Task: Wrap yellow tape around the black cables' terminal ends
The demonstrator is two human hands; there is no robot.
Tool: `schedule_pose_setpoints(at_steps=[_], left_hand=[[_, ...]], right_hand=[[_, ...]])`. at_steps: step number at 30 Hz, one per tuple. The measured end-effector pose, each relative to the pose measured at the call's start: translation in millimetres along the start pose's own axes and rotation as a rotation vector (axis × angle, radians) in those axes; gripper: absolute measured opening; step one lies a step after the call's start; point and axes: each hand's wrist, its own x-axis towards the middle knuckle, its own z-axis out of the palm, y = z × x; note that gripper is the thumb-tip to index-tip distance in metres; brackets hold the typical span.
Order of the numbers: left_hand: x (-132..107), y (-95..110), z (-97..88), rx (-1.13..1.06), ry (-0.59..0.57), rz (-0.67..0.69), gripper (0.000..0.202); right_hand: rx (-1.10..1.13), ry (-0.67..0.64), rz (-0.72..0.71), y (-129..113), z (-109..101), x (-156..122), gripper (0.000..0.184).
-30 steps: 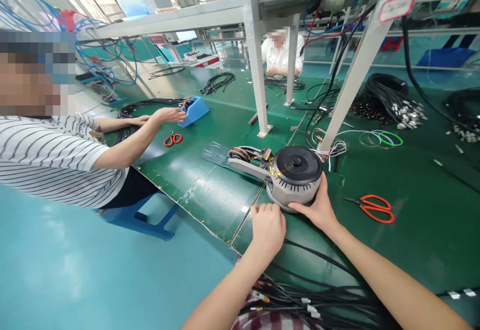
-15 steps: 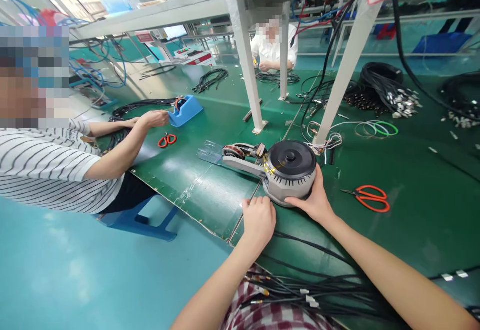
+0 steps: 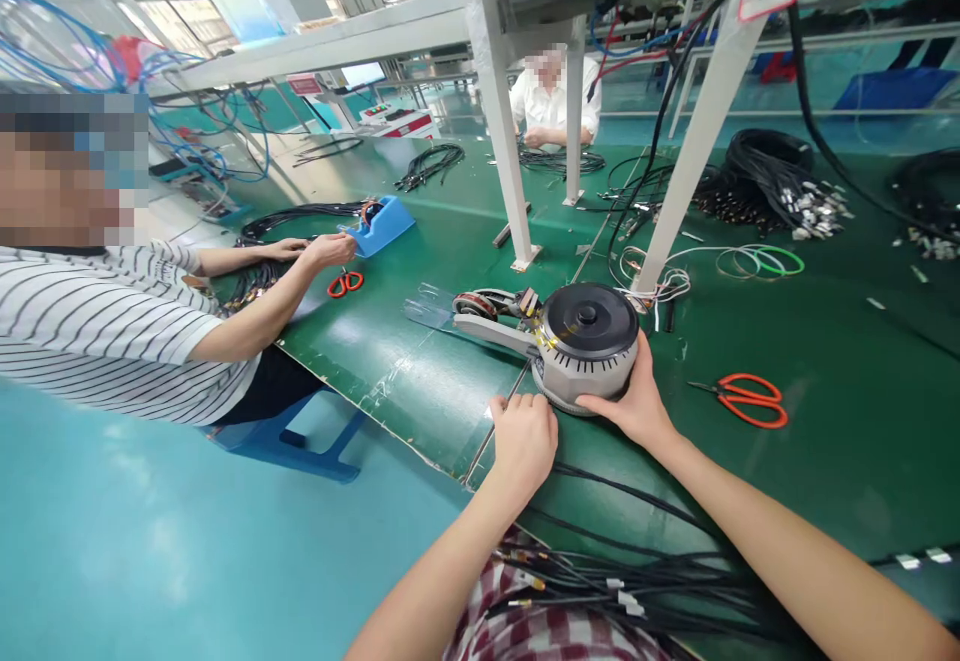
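A round grey tape dispenser (image 3: 581,346) with a black lid stands on the green table (image 3: 825,361). My right hand (image 3: 634,403) grips its near right side. My left hand (image 3: 523,441) rests as a fist on the table just left of the dispenser's base, fingers curled; whether it pinches anything I cannot tell. A bundle of black cables (image 3: 637,581) lies across my lap below both arms.
Orange scissors (image 3: 746,399) lie right of the dispenser. A co-worker in a striped shirt (image 3: 112,331) sits at the left, hands near a blue tape holder (image 3: 382,223) and a second pair of orange scissors (image 3: 345,283). White frame legs (image 3: 506,131) stand behind. Cable coils (image 3: 772,186) lie far right.
Both my hands stay at the dispenser. The co-worker's hand has drawn back from the blue tape holder toward the scissors. The view has shifted slightly.
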Motion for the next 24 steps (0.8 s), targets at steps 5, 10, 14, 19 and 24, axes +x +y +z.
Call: schedule_pose_setpoints(at_steps=[5,10,14,19,24], left_hand=[[-10,29,9.3,-0.069,-0.005,0.048,0.019],[-5,12,-1.3,-0.036,-0.009,0.055,0.022],[1,-2,-3.2,0.011,0.003,-0.004,0.023],[-7,26,8.2,-0.036,0.001,-0.002,0.018],[-10,31,3.9,-0.075,-0.008,0.049,0.020]], right_hand=[[-0.004,0.006,-0.001,0,0,0,0.141],[-0.007,-0.004,0.015,-1,-1,-2,0.140],[-0.008,-0.007,0.010,-2,-1,-1,0.140],[-0.006,0.006,0.011,-2,0,0,0.142],[0.002,-0.003,0.002,-1,0,-1,0.140]])
